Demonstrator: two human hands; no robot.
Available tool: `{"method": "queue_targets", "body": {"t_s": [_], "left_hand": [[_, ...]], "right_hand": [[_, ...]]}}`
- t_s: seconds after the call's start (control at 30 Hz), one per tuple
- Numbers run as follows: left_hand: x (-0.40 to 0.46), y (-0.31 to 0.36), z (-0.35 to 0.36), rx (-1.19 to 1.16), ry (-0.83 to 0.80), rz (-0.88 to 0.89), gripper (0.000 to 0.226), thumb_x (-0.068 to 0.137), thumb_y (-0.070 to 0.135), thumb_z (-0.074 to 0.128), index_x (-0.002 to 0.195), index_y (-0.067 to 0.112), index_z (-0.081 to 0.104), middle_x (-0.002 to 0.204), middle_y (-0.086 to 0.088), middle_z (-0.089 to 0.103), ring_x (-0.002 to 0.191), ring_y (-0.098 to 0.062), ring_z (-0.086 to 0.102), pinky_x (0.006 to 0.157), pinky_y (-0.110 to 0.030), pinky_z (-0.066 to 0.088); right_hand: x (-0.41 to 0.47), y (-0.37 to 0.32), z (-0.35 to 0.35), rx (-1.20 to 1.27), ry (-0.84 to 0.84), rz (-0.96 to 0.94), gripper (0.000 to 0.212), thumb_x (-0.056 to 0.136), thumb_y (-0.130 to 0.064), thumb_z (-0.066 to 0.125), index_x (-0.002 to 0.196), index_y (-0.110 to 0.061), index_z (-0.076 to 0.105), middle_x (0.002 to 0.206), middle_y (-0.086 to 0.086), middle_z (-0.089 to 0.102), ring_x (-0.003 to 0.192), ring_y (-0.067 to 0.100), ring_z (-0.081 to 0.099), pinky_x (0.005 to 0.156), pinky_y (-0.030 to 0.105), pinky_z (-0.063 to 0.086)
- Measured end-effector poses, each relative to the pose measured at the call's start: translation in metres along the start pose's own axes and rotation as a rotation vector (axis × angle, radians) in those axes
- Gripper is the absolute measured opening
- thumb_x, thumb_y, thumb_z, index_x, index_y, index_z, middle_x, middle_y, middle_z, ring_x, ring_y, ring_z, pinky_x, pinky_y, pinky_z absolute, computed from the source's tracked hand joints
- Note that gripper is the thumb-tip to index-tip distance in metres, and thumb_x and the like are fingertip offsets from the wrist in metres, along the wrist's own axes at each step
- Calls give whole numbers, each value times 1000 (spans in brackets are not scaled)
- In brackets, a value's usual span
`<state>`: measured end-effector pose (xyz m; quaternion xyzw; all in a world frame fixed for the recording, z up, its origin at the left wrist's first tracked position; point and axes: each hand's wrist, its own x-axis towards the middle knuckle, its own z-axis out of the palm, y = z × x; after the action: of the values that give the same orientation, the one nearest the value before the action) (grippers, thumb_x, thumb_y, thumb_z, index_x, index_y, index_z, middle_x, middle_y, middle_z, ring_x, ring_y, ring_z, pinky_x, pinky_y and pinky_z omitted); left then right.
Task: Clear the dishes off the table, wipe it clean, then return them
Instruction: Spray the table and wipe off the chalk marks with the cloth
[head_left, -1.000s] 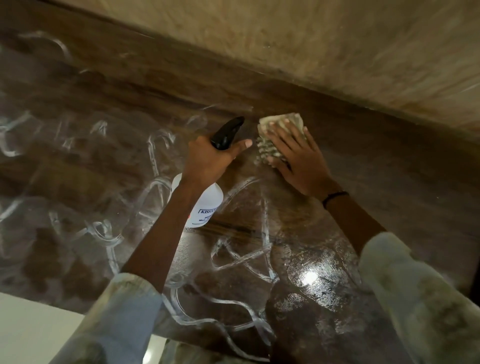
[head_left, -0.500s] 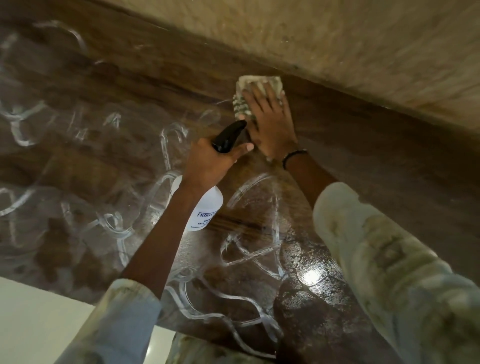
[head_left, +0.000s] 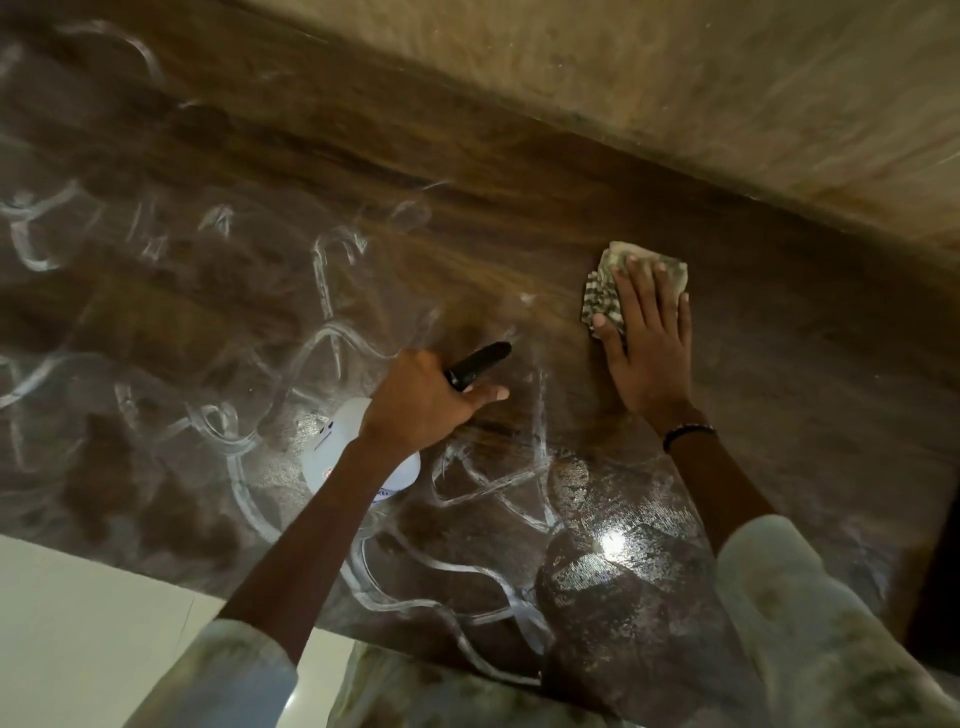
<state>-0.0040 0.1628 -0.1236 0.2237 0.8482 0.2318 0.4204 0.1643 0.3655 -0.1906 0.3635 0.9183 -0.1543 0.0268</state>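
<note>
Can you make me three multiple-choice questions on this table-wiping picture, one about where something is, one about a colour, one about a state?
1. Where does the cloth lie?
A. On the floor by the person's feet
B. On the table near its far edge, under the right hand
C. Draped over the spray bottle

2. What colour is the body of the spray bottle?
A. White
B. Red
C. Green

3. How is the left hand engaged?
A. Flat and bare on the table
B. Pressing the cloth
C. Gripping the spray bottle at its black trigger head

Answers:
1 B, the right hand's straight fingers press the cloth onto the tabletop close to the wall side.
2 A, the bottle's rounded body shows white below the wrist.
3 C, the fingers curl round the bottle's neck beside the black head.
</note>
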Motion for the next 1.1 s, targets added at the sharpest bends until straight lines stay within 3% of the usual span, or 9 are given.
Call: {"method": "queue_targets", "body": {"t_s": [0.17,0.3,0.43,0.6,0.7,0.87,0.93,1.0,1.1], "left_hand": [[-12,-13,6,-101,22,-50,53,57,62,76,69,11,66,64,-5,68,62,-16,67,68,-37,57],[-15,-18,3,-157,65,-58,61,57,65,74,94,17,72,74,-3,72,74,-14,70,74,-36,58],[-18,-22,-1,-158,125,-55,47,60,56,78,84,16,72,66,-6,70,69,-18,69,70,-31,56],[-25,-19,-12,-266,92,-81,39,62,45,82,92,23,71,73,6,70,65,4,63,61,-8,46],[-30,-16,-14,-298,94,-81,30,63,40,82,87,27,70,68,10,66,55,7,59,53,-6,42],[-38,-20,-14,-344,95,-79,23,65,39,82,79,27,69,73,8,69,64,8,63,65,-10,47],[-41,-25,-13,-366,109,-76,29,64,39,82,83,20,71,76,3,70,71,-2,67,72,-17,51],[-45,-27,-12,-377,128,-70,39,64,40,82,91,13,73,76,-1,70,72,-12,67,70,-23,51],[-52,-32,-9,-383,141,-46,43,65,38,82,98,13,73,77,-4,71,73,-12,68,61,-18,47]], "right_hand": [[-3,-7,2,12,-7,31,56,100,-46,29,151,-27,19,160,-4,16,149,20,6,119,51,7],[9,-34,8,25,5,43,57,99,-48,26,151,-25,22,160,-2,18,149,24,7,118,50,4],[17,-85,22,25,-15,-110,55,99,-46,28,150,-25,27,158,-1,24,148,23,13,117,47,5],[-24,-120,42,-12,-105,-362,52,99,-40,31,148,-22,33,156,0,28,147,26,17,118,52,12],[-58,-98,39,-54,-148,-481,52,99,-43,29,147,-23,31,155,1,32,146,25,20,119,49,12],[-65,-40,20,-111,-134,-276,56,98,-46,27,151,-28,19,159,-3,19,148,20,10,119,49,14],[-46,-44,20,-71,-104,-195,55,99,-45,28,151,-28,20,159,-3,20,148,20,9,119,49,12],[-26,-67,26,-30,-35,-104,55,100,-45,31,151,-26,24,158,-2,22,148,21,12,119,50,11],[-13,-111,39,-19,2,-50,55,99,-44,31,150,-24,27,158,-2,24,148,24,13,117,51,11]]}}
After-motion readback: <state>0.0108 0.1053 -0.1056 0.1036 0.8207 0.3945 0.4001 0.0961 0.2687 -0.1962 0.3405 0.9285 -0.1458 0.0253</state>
